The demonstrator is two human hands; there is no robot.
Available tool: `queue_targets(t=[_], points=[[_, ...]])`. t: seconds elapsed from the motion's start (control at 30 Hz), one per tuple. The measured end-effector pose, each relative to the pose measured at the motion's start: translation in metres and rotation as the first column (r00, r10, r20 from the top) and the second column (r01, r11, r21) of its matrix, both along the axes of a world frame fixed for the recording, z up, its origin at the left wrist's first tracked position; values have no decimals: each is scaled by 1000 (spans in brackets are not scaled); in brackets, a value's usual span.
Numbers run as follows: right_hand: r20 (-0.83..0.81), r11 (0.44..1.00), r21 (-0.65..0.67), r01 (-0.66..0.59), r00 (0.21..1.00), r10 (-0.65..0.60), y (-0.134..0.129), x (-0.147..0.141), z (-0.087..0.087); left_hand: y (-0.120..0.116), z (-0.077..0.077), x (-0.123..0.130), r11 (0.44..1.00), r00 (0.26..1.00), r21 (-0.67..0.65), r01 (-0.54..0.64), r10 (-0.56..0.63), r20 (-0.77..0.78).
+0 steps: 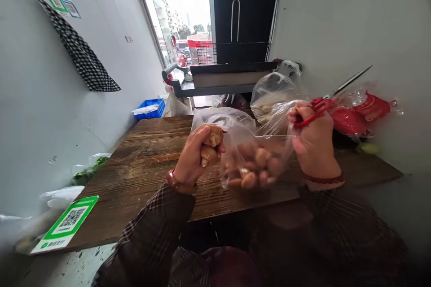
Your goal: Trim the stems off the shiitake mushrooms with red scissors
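My left hand [193,154] is closed around a couple of brown mushrooms, one mushroom [209,156] showing its cap and pale stem below the other. To its right hangs a clear plastic bag [232,143] with several brown mushrooms [249,180] inside. My right hand [313,139] grips the bag's gathered upper edge. The same hand holds red-handled scissors [314,114], their blades pointing up and to the right. Behind the bag, another thin white plastic bag [218,116] lies on the wooden table [134,166].
A tied clear bag [272,92] with pale contents stands at the back right, beside a red plastic-wrapped item [357,116]. A QR-code card [69,224] lies at the table's left front corner. Leafy greens [89,170] sit along the left edge; a blue crate [150,108] stands behind.
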State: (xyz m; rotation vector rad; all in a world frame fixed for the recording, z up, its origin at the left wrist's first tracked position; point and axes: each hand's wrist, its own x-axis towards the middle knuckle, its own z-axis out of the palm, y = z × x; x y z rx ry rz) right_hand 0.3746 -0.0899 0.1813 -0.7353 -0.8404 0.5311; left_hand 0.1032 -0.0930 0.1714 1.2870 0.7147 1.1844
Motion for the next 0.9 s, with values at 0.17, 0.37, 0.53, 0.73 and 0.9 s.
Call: queue_targets(t=[0.17,0.37,0.53,0.73,0.9], points=[[66,946,-172,274,962,-266,-7,50,-56,33,-44,46,979,981,-124,162,-173,-88],[436,810,-339,479,843,-316,-28,98,-107,59,-73,19,972,986,-232,43,-78,-144],[540,731,-104,674,655,-528,-50,86,-72,102,-59,0,987,984,-108,-116,99,-149],[414,953,-297,56,907,76,-49,-12,-74,171,-90,19,927,600,320,-198,373,-708],[458,840,-496,-221,756,469,-28,-63,-117,179,-127,-8,924,403,365,-112,378,-834]])
